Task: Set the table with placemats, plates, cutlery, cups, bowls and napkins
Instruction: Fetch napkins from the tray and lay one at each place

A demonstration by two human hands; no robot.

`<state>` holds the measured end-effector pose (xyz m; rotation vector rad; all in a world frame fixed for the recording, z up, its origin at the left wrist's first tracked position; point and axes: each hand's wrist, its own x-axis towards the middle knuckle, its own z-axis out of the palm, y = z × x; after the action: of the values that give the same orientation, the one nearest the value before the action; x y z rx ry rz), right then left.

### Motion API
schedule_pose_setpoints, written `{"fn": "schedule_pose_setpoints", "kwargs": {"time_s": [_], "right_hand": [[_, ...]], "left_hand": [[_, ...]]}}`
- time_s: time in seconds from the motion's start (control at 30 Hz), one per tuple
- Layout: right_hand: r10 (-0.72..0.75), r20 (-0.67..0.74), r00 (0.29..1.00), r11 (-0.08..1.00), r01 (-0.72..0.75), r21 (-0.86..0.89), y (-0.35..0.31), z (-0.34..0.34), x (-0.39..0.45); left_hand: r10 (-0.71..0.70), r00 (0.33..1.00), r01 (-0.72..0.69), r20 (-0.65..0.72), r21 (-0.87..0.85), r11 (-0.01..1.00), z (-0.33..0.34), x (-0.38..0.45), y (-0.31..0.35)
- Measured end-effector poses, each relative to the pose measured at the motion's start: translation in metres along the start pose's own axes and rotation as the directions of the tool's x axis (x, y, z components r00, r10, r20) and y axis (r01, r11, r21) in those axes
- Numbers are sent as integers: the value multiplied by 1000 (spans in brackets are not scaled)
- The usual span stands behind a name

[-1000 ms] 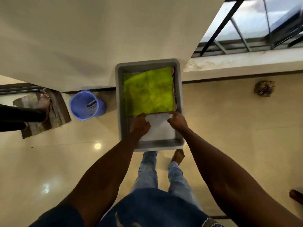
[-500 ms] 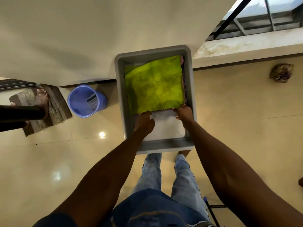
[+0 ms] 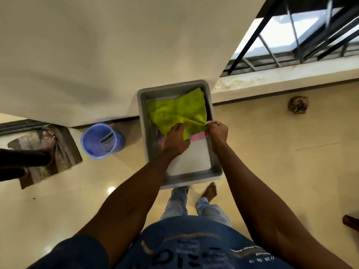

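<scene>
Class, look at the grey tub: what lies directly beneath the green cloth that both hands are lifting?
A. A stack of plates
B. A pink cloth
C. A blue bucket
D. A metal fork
B: where the right hand and left hand raise the green cloth in the grey tub, a pink cloth edge shows under it.

daylight enters through the window (image 3: 303,37) up and right of the hands, washing its panes pale. the floor (image 3: 272,152) below and left of the hands carries small bright glare spots. the wall (image 3: 97,45) above them is softly shadowed. wide-angle bending curves the edges; fine detail is slightly soft.
</scene>
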<state>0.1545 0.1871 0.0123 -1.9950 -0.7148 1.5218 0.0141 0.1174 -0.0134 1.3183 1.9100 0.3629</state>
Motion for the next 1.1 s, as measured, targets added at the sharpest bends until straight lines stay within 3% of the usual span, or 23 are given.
{"fn": "schedule_pose_setpoints", "kwargs": {"time_s": [0.07, 0.13, 0.23, 0.3, 0.37, 0.43, 0.5, 0.57, 0.73, 0.83, 1.0, 1.1], "right_hand": [[-39, 49, 998, 999, 39, 5, -16, -5, -15], [-156, 69, 985, 986, 159, -41, -32, -15, -32], [-375, 170, 912, 888, 405, -216, -56, -35, -59], [-422, 310, 852, 809, 508, -296, -73, -50, -78], [-394, 454, 799, 757, 562, -332, -89, -67, -101], [-364, 545, 755, 709, 604, -364, -106, -83, -123], [-360, 597, 717, 662, 647, -378, -114, -102, -145], [-362, 630, 687, 631, 678, -377, -117, -119, -166], [-395, 655, 645, 623, 711, -325, -104, -149, -204], [-502, 570, 651, 633, 725, -270, -90, -162, -213], [-632, 398, 665, 519, 745, -420, -65, -178, -217], [-675, 256, 692, 513, 690, -510, -45, -183, -217]], "left_hand": [[78, 996, -80, -52, -31, 996, -8, -6, 10], [60, 985, -86, -163, -160, 983, -21, -15, 24], [-33, 955, -63, -294, -312, 948, -46, -28, 45], [23, 947, -130, -321, -316, 940, -66, -35, 63], [113, 969, -176, -219, -293, 940, -86, -48, 87], [210, 977, -208, -15, -228, 951, -100, -62, 111], [279, 945, -255, 170, -151, 955, -105, -84, 130], [270, 924, -252, 270, -100, 962, -104, -108, 144], [289, 899, -251, 329, -155, 956, -82, -150, 154], [280, 912, -241, 301, -162, 957, -74, -170, 152], [291, 956, -280, 42, -166, 945, -61, -177, 123], [303, 953, -299, 13, -121, 947, -61, -187, 119]]}}
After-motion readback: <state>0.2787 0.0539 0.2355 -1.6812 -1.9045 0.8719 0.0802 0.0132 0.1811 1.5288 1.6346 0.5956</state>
